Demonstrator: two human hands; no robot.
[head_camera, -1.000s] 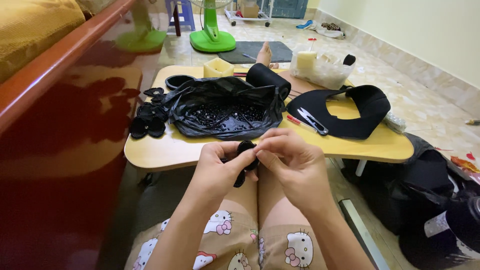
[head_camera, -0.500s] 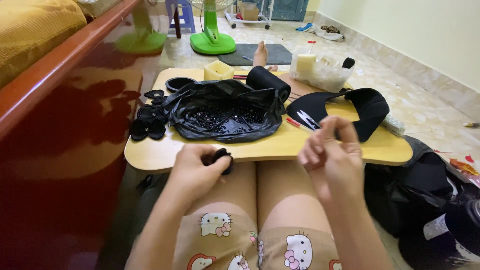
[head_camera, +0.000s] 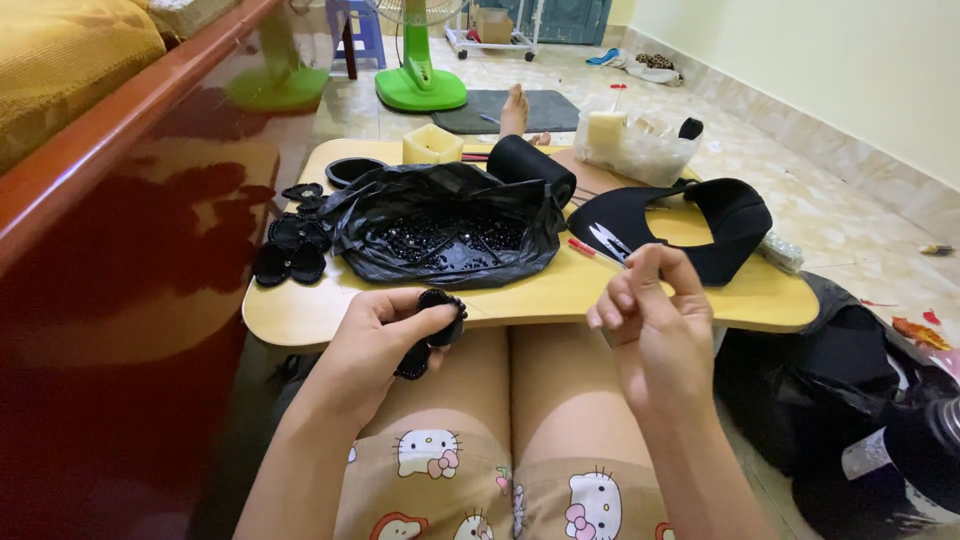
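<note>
Black beaded flower (head_camera: 432, 330) gripped in the left hand (head_camera: 385, 340), at the near edge of the worktop (head_camera: 520, 298) above the lap.

The left hand's thumb and fingers are closed around the flower; the right hand (head_camera: 650, 320) is raised just in front of the worktop, fingertips pinched together as if on a needle or thread, though nothing that fine can be made out between them. An opened black bag (head_camera: 445, 225) of loose beads (head_camera: 440, 238) lies mid-worktop, finished flowers (head_camera: 290, 245) sit at its left, and snips (head_camera: 608, 240) rest on black fabric (head_camera: 690, 225) to the right. Likely risks: any taut thread between the hands could snap or tangle if pulled harder, and a sleeve or wrist brushing the bag could spill beads to the floor.
</note>
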